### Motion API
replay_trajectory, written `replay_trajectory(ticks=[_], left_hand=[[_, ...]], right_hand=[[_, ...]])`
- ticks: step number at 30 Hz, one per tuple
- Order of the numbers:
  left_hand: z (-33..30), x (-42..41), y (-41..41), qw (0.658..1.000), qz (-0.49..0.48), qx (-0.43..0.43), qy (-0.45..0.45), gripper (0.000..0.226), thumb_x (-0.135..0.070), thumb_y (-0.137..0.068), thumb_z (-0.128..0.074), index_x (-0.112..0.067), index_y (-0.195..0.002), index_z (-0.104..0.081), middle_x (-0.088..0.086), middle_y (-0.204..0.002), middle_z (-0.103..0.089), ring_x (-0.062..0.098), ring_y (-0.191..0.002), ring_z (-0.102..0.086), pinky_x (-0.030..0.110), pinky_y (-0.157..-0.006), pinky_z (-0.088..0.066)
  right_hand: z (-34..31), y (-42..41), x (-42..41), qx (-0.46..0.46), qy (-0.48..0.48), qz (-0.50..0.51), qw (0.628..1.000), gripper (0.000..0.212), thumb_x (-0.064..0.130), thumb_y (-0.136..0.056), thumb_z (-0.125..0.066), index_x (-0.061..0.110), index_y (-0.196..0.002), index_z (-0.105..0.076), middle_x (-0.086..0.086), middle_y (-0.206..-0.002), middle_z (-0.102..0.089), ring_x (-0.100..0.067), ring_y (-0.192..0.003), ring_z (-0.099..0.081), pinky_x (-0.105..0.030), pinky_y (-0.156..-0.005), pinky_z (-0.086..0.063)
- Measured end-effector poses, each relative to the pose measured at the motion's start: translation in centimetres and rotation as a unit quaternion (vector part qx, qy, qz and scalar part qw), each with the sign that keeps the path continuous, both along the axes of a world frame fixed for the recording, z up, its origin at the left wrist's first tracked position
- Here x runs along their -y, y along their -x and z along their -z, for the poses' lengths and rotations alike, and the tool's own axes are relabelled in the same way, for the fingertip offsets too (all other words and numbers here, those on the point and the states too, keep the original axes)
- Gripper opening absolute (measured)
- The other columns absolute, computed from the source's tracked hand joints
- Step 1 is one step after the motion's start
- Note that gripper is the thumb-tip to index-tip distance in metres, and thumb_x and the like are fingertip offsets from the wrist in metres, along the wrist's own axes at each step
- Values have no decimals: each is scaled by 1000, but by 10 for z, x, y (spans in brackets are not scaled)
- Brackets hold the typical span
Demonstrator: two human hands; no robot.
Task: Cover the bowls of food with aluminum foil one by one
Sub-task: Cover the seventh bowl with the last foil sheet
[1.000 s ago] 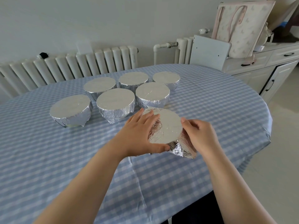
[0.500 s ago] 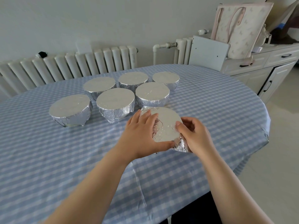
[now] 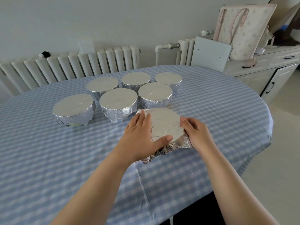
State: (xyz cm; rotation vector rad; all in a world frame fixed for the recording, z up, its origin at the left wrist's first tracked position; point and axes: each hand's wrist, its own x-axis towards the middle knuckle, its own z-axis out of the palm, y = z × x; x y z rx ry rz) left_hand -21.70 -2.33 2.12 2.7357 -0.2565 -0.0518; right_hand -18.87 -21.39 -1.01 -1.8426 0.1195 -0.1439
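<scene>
The nearest bowl (image 3: 165, 124) stands on the blue checked table, its top covered by a smooth sheet of foil. My left hand (image 3: 139, 137) lies flat on the left part of that foil, fingers straight and thumb stretched across the near rim. My right hand (image 3: 196, 133) curls around the bowl's right side and grips the crumpled foil against the wall. Loose foil (image 3: 151, 157) sticks out at the front under my left thumb. Behind it stand several bowls wrapped in foil, among them one at the left (image 3: 73, 106), one in the middle (image 3: 118, 99) and one at the right (image 3: 155, 93).
The oval table (image 3: 48, 159) carries a blue checked cloth, and its edge curves close on the right. A white radiator (image 3: 73, 65) runs along the back wall. A white cabinet (image 3: 259, 69) with a pale bag (image 3: 243, 30) on it stands at the right.
My right hand has slid along the bowl's right side and pressed down the foil that flared there. My left hand stays flat on the top, and loose foil now shows at the front.
</scene>
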Motion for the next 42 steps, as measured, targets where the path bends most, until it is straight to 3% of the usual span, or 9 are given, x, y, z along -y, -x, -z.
replay_trajectory(ticks=[3, 7, 11, 16, 20, 23, 33, 39, 42], left_hand=[[0, 2, 2, 1000, -6, 7, -3, 124, -90, -61, -29, -15, -156, -1, 1, -165, 4, 13, -150, 10, 37, -120, 0], [0, 4, 2, 1000, -12, 15, -11, 118, -85, -71, -40, -15, -156, -1, 1, -165, 4, 14, -150, 9, 36, -120, -1], [0, 4, 2, 1000, -13, 11, -16, 115, -84, -73, -41, -15, -156, 0, 0, -165, 6, 13, -150, 11, 35, -119, 1], [1, 3, 2, 1000, -9, 12, -24, 112, -83, -75, -41, -17, -156, -2, 1, -165, 6, 14, -150, 11, 36, -120, 1], [2, 3, 1, 999, 0, 16, -29, 107, -83, -76, -40, -23, -156, -3, 1, -165, 6, 15, -150, 12, 39, -120, 0], [2, 3, 1, 999, 4, 17, -40, 104, -84, -76, -37, -25, -156, -4, 3, -165, 7, 15, -149, 12, 39, -120, 0], [1, 5, 1, 999, 0, 14, -46, 104, -83, -75, -36, -23, -156, -8, 4, -165, 6, 15, -149, 12, 40, -120, -1], [1, 5, 1, 999, -2, 12, -45, 106, -84, -75, -37, -22, -156, -6, 3, -165, 5, 15, -149, 12, 39, -120, 0], [1, 6, 1, 999, -2, 12, -43, 107, -85, -74, -36, -22, -156, -7, 2, -165, 5, 15, -149, 12, 39, -120, 0]], right_hand=[[2, 1, -2, 18, 45, 24, 999, 44, 36, -100, -50, 1, -78, -63, 3, -58, -54, -3, -47, -44, -17, -46, -32], [3, 2, -4, 30, 9, 50, 998, 40, 34, -99, -53, 11, -66, -58, 12, -43, -46, 0, -39, -39, -15, -43, -30], [5, 3, -5, 34, -39, 65, 997, 37, 33, -97, -58, 4, -75, -63, 11, -44, -49, 1, -38, -41, -12, -42, -32], [8, 2, -2, 18, -63, 61, 996, 32, 36, -94, -61, 10, -76, -67, 8, -54, -56, 3, -44, -46, -10, -45, -37], [7, 0, -3, -13, -129, 58, 990, 21, 28, -94, -64, 11, -85, -71, -5, -77, -71, -13, -69, -62, -28, -68, -50], [6, -1, -5, -28, -163, 57, 985, 15, 23, -94, -64, 10, -90, -71, -9, -85, -74, -18, -76, -68, -36, -75, -55], [3, -6, -6, -73, -229, 32, 970, 6, 15, -94, -64, 12, -90, -68, -5, -77, -72, -19, -65, -67, -42, -68, -57], [2, -7, -6, -95, -265, 12, 960, 9, 7, -94, -60, 11, -88, -65, -4, -71, -71, -14, -56, -66, -28, -49, -56], [4, -8, -7, -94, -254, 18, 962, 9, 6, -94, -61, 12, -88, -64, -6, -77, -70, -18, -63, -66, -35, -59, -57]])
